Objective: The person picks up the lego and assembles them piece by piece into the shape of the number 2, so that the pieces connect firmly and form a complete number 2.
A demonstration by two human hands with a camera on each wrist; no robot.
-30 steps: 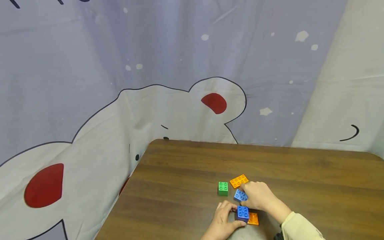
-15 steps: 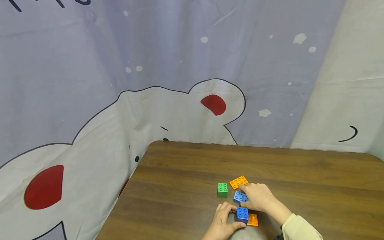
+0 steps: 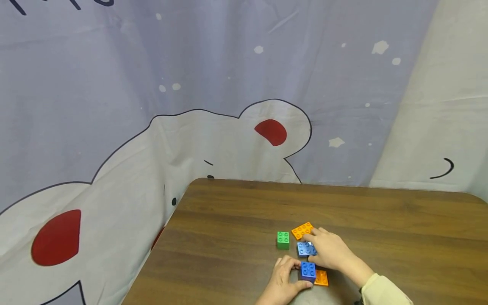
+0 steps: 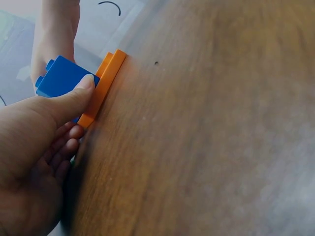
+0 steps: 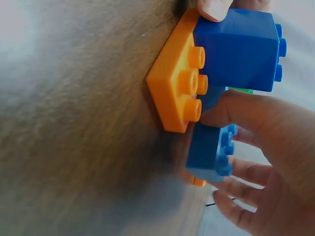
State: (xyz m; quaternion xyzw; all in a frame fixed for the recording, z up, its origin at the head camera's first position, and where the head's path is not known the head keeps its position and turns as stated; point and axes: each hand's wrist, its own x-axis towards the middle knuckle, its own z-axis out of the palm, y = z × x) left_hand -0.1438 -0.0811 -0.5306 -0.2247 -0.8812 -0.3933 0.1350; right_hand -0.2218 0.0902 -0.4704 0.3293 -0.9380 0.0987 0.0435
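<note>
My left hand (image 3: 283, 279) holds a dark blue building brick (image 3: 308, 271) between thumb and fingers. That brick sits on one end of an orange plate brick (image 3: 322, 278), and bare studs show on the plate's other end in the right wrist view. Just behind, my right hand (image 3: 331, 250) has its thumb at the near side of a lighter blue brick (image 3: 306, 249) and its fingers around the far side. In the right wrist view this lighter brick (image 5: 206, 150) lies beside the orange plate (image 5: 170, 81).
A green brick (image 3: 283, 240) stands to the left of the lighter blue one. Behind lies a second orange plate brick (image 3: 301, 230), close to the right fingertips. The wooden table (image 3: 228, 220) ends at a printed curtain (image 3: 213, 140).
The lighter blue brick has turned slightly and now lies straighter, and the right hand has shifted a little with it. The left hand and the dark blue brick stay in place.
</note>
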